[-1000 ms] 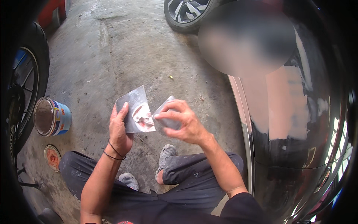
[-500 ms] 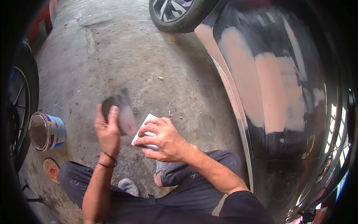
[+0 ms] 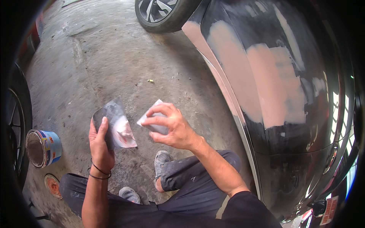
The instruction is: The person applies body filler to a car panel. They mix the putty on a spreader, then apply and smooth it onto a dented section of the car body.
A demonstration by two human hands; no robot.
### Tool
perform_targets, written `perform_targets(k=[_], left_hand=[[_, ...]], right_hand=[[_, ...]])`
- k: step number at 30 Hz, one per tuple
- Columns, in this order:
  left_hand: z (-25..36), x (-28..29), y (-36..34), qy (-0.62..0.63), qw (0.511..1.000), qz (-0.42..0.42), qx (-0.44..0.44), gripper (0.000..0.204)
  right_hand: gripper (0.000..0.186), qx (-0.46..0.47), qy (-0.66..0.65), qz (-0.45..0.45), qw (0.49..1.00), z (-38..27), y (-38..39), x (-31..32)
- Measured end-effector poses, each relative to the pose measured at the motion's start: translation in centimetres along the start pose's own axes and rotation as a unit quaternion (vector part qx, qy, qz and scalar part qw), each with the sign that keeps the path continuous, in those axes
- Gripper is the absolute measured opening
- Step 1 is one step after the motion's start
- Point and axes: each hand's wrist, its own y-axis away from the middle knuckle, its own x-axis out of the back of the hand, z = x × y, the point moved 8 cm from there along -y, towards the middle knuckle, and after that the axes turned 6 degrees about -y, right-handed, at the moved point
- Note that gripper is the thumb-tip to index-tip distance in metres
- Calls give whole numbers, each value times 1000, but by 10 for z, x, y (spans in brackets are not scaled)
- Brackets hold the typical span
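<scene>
1. Left grip [image 3: 101, 146] is closed around a grey plate [image 3: 111, 110] bearing pinkish-white paste [image 3: 123, 132].
2. Right grip [image 3: 171, 126] curls around a pale flat piece [image 3: 159, 129], near the plate, above the floor [image 3: 114, 68].

We have a stained grey concrete floor [image 3: 110, 57] beneath us, and our grey shoes [image 3: 162, 159] rest on it. To our left we see a blue tin [image 3: 55, 147] standing, a round orange-smeared disc [image 3: 53, 186] lying near it; farther ahead we find a small yellow scrap [image 3: 150, 80] and a car's tyre [image 3: 161, 27].
</scene>
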Motion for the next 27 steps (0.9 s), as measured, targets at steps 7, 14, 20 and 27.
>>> perform_targets(k=[7,14,20,27], left_hand=[[-5,-27,20,-260,954,-47,-144,34],[41,15,-8,-131,966,116,-188,36],[-40,9,13,100,990,47,91,33],[-18,10,-1,21,998,48,20,29]], right_hand=[[28,58,29,-13,998,-42,-5,-34],[32,52,19,-111,992,-40,16,-51],[45,74,-249,-34,965,-53,-11,-50],[43,54,82,-89,991,-29,-22,-10]])
